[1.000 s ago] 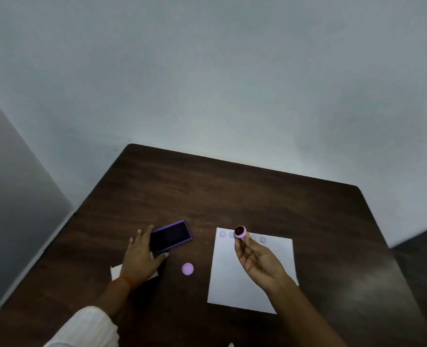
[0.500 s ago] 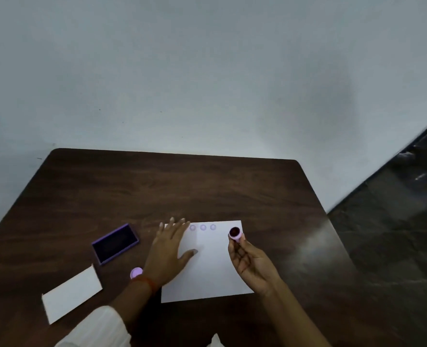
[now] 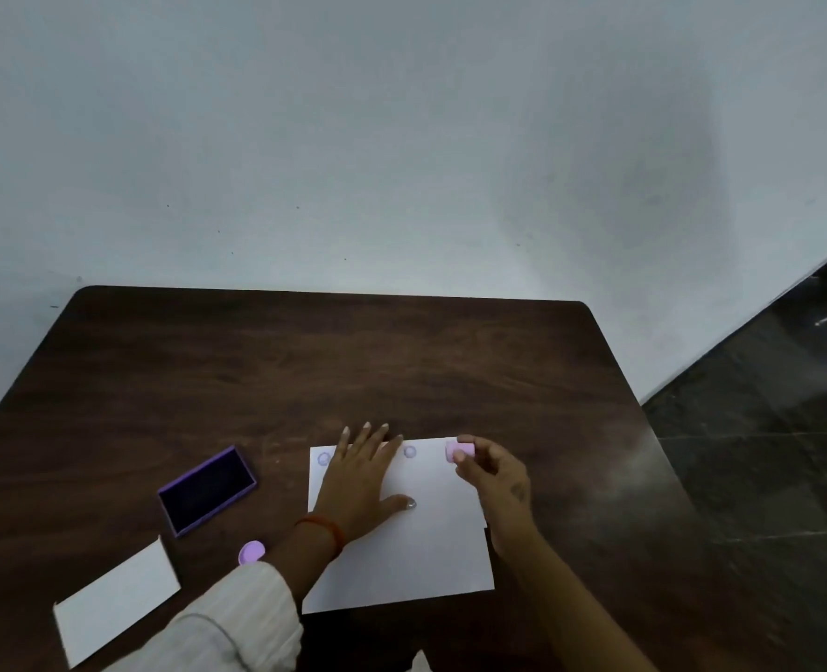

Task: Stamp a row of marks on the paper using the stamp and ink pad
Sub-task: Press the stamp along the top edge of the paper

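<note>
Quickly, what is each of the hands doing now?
Left hand: open, flat on the paper.
Right hand: closed, holding the stamp.

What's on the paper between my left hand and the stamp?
In the head view, one round stamped mark lies on the paper between the left hand and the stamp; otherwise that stretch is bare.

The left hand hides part of the stamped row.

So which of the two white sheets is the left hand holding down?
The larger paper with the stamped circles along its far edge; the left hand lies flat on it. The smaller white sheet lies untouched near the table's left front.
</note>
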The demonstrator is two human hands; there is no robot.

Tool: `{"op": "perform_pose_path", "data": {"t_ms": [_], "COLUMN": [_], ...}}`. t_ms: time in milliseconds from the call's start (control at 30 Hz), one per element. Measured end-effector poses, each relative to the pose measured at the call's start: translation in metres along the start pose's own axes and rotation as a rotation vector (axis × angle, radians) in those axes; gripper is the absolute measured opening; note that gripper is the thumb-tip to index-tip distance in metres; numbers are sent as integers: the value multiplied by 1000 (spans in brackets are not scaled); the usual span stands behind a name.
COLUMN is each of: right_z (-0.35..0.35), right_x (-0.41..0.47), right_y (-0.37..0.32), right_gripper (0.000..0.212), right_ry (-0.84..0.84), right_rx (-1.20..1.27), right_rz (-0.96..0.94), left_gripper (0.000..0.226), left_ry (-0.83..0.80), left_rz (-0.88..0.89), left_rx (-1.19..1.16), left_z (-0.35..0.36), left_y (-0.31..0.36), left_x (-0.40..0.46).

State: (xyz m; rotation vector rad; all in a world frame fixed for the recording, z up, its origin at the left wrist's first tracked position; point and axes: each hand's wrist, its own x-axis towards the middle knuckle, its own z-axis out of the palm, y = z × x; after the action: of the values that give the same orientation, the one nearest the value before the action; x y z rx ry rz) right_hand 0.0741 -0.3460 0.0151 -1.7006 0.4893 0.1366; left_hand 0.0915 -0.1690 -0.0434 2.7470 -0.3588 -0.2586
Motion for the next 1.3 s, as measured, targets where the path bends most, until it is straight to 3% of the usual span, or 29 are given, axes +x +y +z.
{"op": "perform_pose_path", "data": {"t_ms": [200, 433, 833, 1300], "right_z": [23, 30, 38, 41], "right_x": [24, 42, 44, 53], "right_y": [7, 15, 4, 12], "right_gripper": [21, 28, 34, 29], "right_ry": [31, -135, -253, -237], "right_rx": [-528, -976, -1181, -1227], "right_rz": [-364, -475, -416, -570], "left_gripper": [82, 84, 84, 85], "left_ry": [-41, -82, -84, -45], "left_rz": [-20, -21, -18, -6], "left_rx": [-8, 51, 40, 33], "left_z": [3, 1, -1, 5], "left_y": [-6, -7, -6, -10], "left_x": [5, 10, 8, 7]}}
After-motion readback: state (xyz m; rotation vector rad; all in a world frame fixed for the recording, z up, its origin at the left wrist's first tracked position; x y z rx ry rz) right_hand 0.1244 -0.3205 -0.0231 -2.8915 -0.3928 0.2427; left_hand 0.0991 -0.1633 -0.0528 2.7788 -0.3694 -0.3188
